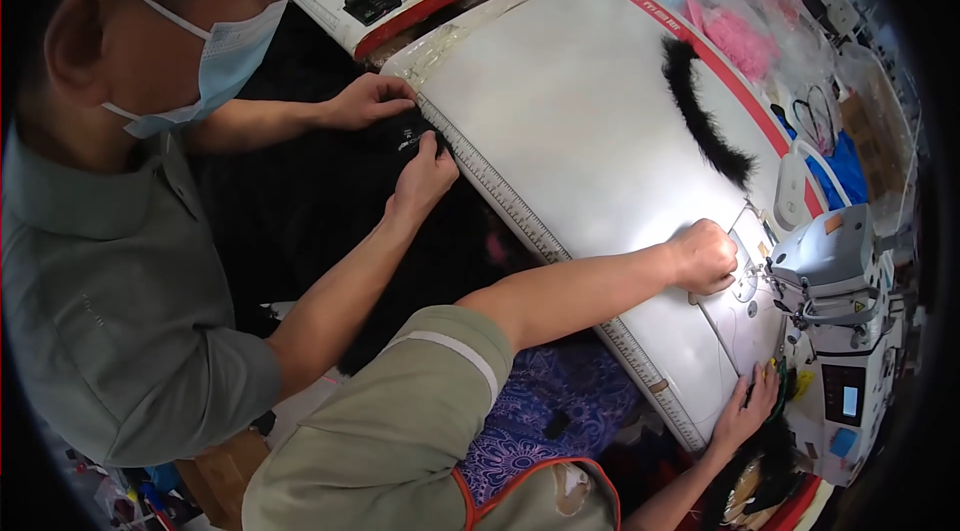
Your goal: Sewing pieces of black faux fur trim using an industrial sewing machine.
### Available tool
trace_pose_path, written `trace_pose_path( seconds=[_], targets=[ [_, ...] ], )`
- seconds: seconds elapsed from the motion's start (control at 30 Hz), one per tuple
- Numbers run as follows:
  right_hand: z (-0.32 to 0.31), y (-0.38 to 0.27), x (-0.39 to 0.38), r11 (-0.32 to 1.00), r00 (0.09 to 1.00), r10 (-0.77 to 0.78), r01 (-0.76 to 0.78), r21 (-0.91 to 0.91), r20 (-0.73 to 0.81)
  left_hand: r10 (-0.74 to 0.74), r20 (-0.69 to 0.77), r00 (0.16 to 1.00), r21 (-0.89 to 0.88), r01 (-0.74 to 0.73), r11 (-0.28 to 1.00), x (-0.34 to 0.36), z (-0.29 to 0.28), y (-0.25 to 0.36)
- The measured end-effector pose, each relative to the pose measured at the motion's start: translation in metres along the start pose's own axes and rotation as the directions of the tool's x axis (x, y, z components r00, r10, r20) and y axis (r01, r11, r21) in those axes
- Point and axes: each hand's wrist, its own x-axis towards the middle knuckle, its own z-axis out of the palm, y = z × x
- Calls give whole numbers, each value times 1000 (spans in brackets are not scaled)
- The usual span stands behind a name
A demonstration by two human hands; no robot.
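Left hand (705,256) fisted on white worktop (580,131) beside sewing machine (830,271), contents indiscernible, right hand (745,411) spread flat at worktop edge, holding nothing, black fur strip (700,116) well apart

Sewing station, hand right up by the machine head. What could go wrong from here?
1. The left hand is fisted on the plate right beside the sewing machine head. If the machine runs, the hand could get nicked.
2. The black fur strip lies loose on the white table near its red edge. A bump could probably push it off.
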Motion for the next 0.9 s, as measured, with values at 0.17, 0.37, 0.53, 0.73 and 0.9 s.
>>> trace_pose_path(
  seconds=[0.17,0.37,0.53,0.73,0.9],
  targets=[
    [0,-1,1,999,1000,6,-5,31,-24,-16,4,1000,2,16,1000,1,-1,1],
    [0,-1,0,999,998,7,-4,53,-60,0,4,1000,-29,0,1000,1,0,0],
    [1,0,-2,999,998,-4,7,47,-66,-28,21,999,-31,28,999,0,3,1],
    [3,3,-5,999,997,11,-8,47,-78,-36,10,999,-62,37,997,-1,6,0],
    [5,5,-6,997,995,51,-46,63,-83,-19,0,1000,-50,19,999,0,9,0]
  ],
)
